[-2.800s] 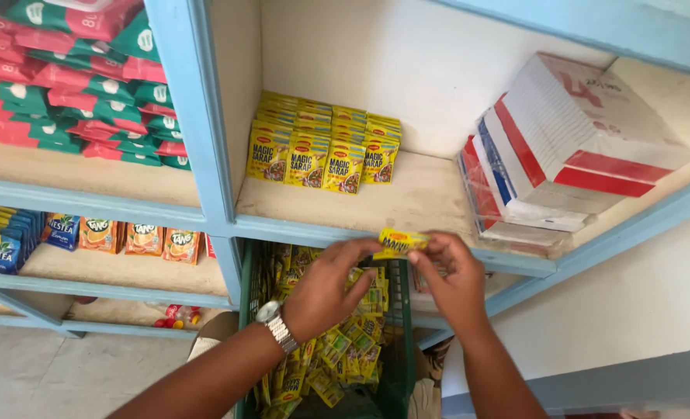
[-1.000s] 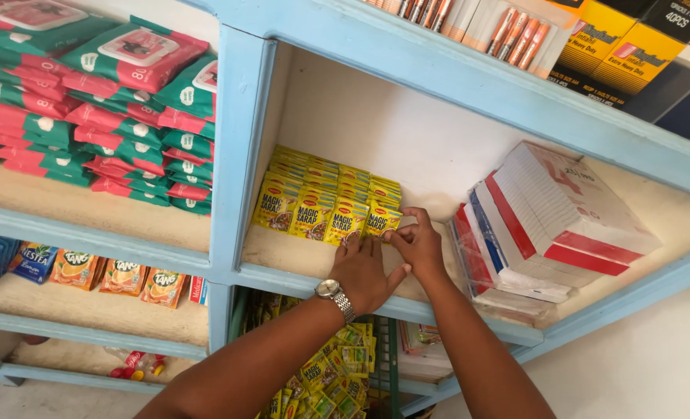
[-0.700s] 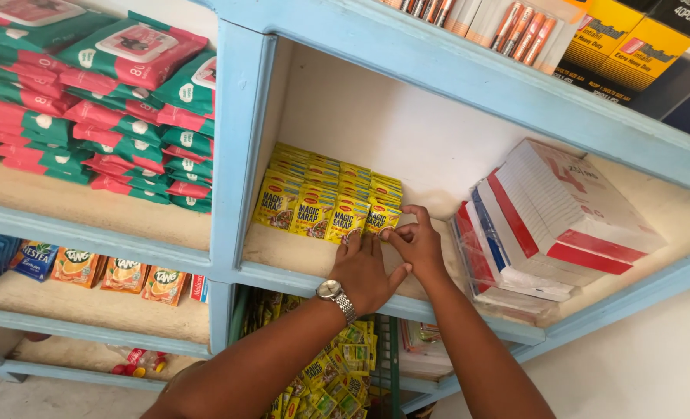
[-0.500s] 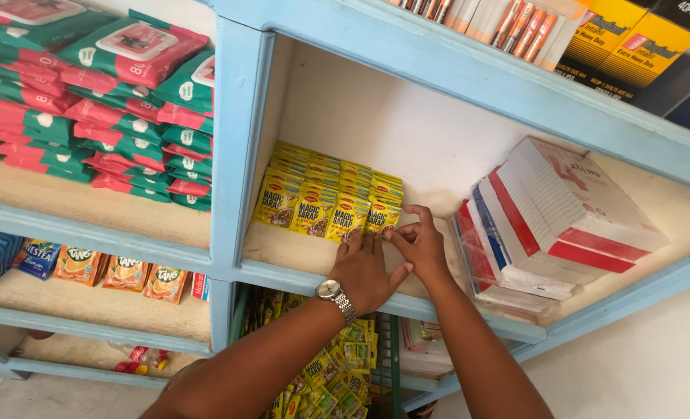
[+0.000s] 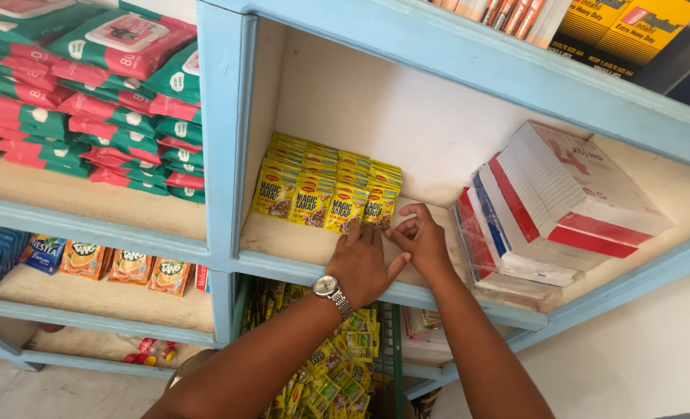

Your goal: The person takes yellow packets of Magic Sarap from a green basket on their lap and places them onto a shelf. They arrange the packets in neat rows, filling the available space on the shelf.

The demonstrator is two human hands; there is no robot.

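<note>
The yellow sachets stand upright in rows on the middle shelf, long axis vertical, printed glossy faces turned outward. The left hand, wearing a metal wristwatch, lies flat and open against the front row. The right hand curls its fingers at the rightmost sachet; whether it pinches the packet cannot be told. Beside it lie stacked white cartons with red and blue bands. Green-and-red soft packs fill the left bay.

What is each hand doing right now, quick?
Left hand: open, fingers flat against the front row of small yellow sachets.
Right hand: fingertips pinched at the rightmost sachet; a real grip cannot be told.
</note>
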